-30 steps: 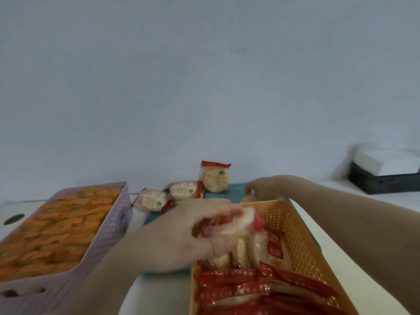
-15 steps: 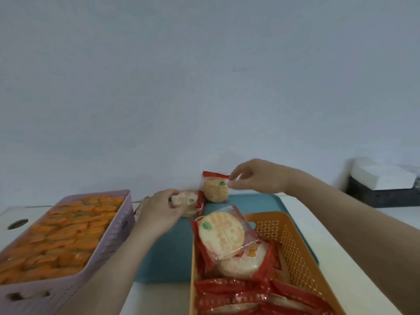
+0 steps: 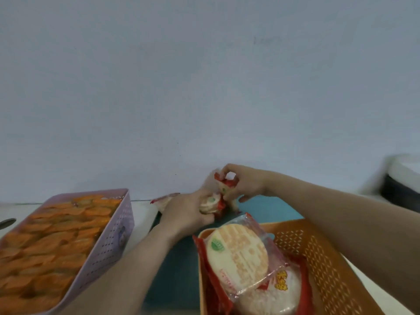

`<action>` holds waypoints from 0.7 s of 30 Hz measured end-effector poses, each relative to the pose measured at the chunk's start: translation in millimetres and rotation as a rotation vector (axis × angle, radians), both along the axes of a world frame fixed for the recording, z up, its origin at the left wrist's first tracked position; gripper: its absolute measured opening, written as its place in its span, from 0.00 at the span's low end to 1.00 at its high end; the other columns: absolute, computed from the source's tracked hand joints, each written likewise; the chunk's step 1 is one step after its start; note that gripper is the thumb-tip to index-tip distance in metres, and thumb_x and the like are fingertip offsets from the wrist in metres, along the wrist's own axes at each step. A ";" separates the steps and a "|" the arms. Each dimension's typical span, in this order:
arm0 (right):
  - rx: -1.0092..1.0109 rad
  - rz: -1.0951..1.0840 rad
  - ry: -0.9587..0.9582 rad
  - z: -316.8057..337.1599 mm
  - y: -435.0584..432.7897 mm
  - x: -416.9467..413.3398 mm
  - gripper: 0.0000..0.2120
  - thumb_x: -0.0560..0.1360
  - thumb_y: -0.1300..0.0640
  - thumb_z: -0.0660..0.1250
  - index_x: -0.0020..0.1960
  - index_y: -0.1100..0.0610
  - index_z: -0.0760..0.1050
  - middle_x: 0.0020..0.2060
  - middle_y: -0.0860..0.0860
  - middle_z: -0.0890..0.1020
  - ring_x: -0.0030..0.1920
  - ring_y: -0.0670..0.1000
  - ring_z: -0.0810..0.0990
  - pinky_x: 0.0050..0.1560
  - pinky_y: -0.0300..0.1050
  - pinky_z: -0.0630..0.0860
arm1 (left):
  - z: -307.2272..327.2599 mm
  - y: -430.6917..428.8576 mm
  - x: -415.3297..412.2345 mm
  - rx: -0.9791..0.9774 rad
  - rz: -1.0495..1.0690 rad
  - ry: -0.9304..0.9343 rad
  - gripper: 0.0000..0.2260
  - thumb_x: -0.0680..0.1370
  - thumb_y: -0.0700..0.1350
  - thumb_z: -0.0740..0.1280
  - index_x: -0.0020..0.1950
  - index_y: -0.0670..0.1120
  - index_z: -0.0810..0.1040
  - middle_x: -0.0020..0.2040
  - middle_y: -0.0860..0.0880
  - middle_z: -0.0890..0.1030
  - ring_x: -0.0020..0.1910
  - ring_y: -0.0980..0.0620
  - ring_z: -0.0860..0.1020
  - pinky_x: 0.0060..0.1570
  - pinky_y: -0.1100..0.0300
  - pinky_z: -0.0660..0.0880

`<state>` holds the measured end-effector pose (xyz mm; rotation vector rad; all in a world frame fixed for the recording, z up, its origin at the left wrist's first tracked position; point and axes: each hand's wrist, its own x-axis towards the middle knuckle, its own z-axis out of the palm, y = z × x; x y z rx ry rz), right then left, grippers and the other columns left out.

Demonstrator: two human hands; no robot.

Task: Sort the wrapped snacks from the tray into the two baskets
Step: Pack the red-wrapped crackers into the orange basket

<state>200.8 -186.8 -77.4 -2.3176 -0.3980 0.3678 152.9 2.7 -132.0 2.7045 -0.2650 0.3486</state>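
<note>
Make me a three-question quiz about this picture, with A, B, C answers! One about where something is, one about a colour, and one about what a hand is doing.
1. Where does the purple basket stand?
A. left of the teal tray
B. on top of the tray
C. right of the tray

2. What colour is the basket holding the big round cracker packet?
A. green
B. orange
C. black

3. What is the right hand doing?
A. lying flat on the table
B. pinching a red-edged packet
C. holding a spoon

1 A: it stands off the tray's left side.
2 B: its perforated wall is orange.
3 B: its fingers curl round the packet's red end; the left hand grips another packet.
</note>
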 end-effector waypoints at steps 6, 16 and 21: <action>0.350 -0.158 -0.265 55.3 -6.1 -38.5 0.12 0.71 0.70 0.64 0.50 0.55 0.72 0.36 0.54 0.75 0.33 0.50 0.73 0.31 0.41 0.71 | 49.9 0.3 -29.2 -0.659 -0.001 -0.151 0.08 0.73 0.45 0.74 0.48 0.55 0.79 0.40 0.59 0.81 0.36 0.67 0.78 0.40 0.65 0.78; 0.045 -0.324 -0.810 86.2 -56.3 -213.9 0.08 0.69 0.62 0.69 0.46 0.57 0.72 0.37 0.48 0.77 0.38 0.51 0.77 0.40 0.48 0.74 | 121.4 -49.3 -176.4 -0.719 -0.385 -0.400 0.18 0.78 0.43 0.69 0.65 0.57 0.72 0.57 0.61 0.78 0.53 0.67 0.78 0.50 0.74 0.73; -0.335 -0.123 -0.381 54.4 -75.0 -259.3 0.08 0.72 0.52 0.69 0.51 0.48 0.75 0.50 0.46 0.81 0.49 0.48 0.78 0.43 0.39 0.71 | 68.4 -60.2 -202.1 0.187 -0.331 -0.054 0.29 0.75 0.68 0.55 0.74 0.71 0.49 0.74 0.52 0.67 0.74 0.52 0.63 0.72 0.47 0.59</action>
